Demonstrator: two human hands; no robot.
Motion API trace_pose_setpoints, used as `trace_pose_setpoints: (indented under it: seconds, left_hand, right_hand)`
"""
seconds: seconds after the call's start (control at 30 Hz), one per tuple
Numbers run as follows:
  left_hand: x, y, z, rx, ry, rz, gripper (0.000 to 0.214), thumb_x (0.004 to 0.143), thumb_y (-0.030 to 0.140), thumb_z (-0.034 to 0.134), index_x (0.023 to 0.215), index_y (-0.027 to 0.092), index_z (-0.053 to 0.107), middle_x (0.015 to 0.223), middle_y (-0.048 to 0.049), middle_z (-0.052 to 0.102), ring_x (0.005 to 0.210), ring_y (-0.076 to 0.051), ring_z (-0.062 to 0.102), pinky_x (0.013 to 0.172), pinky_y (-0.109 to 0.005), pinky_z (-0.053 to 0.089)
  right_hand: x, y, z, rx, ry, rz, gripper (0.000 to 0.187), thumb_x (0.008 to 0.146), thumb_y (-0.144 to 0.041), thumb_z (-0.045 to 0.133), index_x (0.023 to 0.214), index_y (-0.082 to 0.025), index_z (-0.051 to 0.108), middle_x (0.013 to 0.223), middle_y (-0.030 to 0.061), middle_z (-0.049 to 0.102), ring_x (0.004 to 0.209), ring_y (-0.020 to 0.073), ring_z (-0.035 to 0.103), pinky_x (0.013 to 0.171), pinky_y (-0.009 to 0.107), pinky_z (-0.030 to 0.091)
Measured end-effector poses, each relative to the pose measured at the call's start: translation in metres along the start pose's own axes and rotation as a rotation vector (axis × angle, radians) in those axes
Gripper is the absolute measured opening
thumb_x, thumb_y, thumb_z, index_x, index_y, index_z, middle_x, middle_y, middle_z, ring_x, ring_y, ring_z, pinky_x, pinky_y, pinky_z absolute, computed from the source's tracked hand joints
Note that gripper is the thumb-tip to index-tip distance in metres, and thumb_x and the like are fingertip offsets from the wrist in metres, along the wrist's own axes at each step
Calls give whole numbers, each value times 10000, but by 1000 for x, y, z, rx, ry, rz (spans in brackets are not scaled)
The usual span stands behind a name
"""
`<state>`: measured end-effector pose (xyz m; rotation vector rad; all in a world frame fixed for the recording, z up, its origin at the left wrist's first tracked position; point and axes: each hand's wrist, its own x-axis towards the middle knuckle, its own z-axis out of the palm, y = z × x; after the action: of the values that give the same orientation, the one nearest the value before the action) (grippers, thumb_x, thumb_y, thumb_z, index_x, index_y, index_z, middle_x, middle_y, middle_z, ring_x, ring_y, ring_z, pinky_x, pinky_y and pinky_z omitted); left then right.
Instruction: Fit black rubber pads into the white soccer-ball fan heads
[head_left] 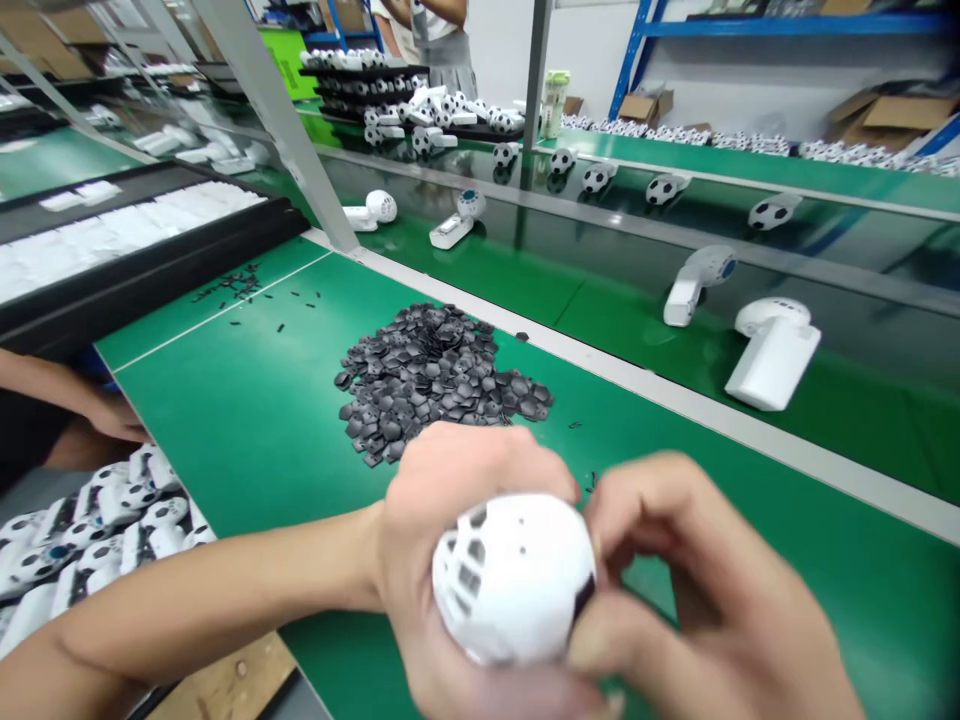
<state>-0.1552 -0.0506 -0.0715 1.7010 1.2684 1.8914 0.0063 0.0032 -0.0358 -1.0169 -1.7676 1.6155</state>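
Observation:
My left hand (442, 470) is closed around a white ball-shaped housing (525, 590), just above the green table. Slotted vents show on the ball's left side, and two small holes sit near its top. My right hand (720, 590) pinches at the ball's right edge, where a dark pentagon piece (584, 592) shows by the thumb; motion blurs the fingertips. Beyond my hands lies a heap of black pentagon pieces (427, 370) on the green tabletop (247, 430).
White handled units (776, 355) with ball heads rest on the green conveyor (600, 320) beyond the pale rail. Many football-patterned units (97, 530) fill the lower left, near another person's arm (67, 395). A metal post (277, 120) rises at the table's far edge.

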Motion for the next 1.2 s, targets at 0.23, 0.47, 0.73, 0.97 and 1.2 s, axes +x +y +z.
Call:
trace_pose_setpoints:
  seconds: [0.23, 0.47, 0.73, 0.97, 1.2]
  left_hand:
    - [9, -10, -14, -279, -346, 189, 260, 1058, 388, 584, 959, 190, 720, 628, -51, 699, 471, -186, 648, 502, -307, 547]
    - [19, -16, -25, -307, -403, 133, 131, 1028, 314, 700, 1038, 210, 779, 689, -65, 760, 507, -196, 687, 574, -297, 594]
    - [20, -17, -32, -304, -415, 64, 213, 1052, 381, 676, 1098, 219, 806, 721, -91, 776, 597, -238, 737, 595, -326, 609]
    - [39, -21, -46, -125, -413, -100, 417, 945, 553, 731, 1182, 216, 790, 1006, -109, 810, 835, -280, 776, 742, -351, 632]
    - [71, -17, -68, 224, -537, -422, 538, 928, 719, 618, 875, 196, 733, 752, -54, 688, 604, -177, 582, 515, -254, 454]
  right_hand:
    - [111, 40, -39, -755, 64, -148, 96, 994, -218, 717, 957, -248, 800, 1040, 17, 842, 949, 243, 747, 813, 347, 501]
    - [122, 62, -34, -799, -46, -207, 91, 958, -230, 798, 1032, -261, 842, 1041, 20, 837, 941, 240, 749, 771, 338, 490]
    - [119, 69, -32, -757, 30, -367, 107, 944, -207, 836, 861, -215, 767, 912, 0, 824, 812, 186, 728, 690, 300, 489]
    - [55, 36, -60, -1092, 327, -1334, 180, 1000, -93, 724, 1036, -256, 793, 965, 6, 861, 810, 189, 764, 675, 332, 570]
    - [19, 33, -69, -1113, 395, -1417, 258, 1085, -155, 608, 1034, -295, 820, 1217, -3, 842, 984, 190, 820, 790, 324, 682]
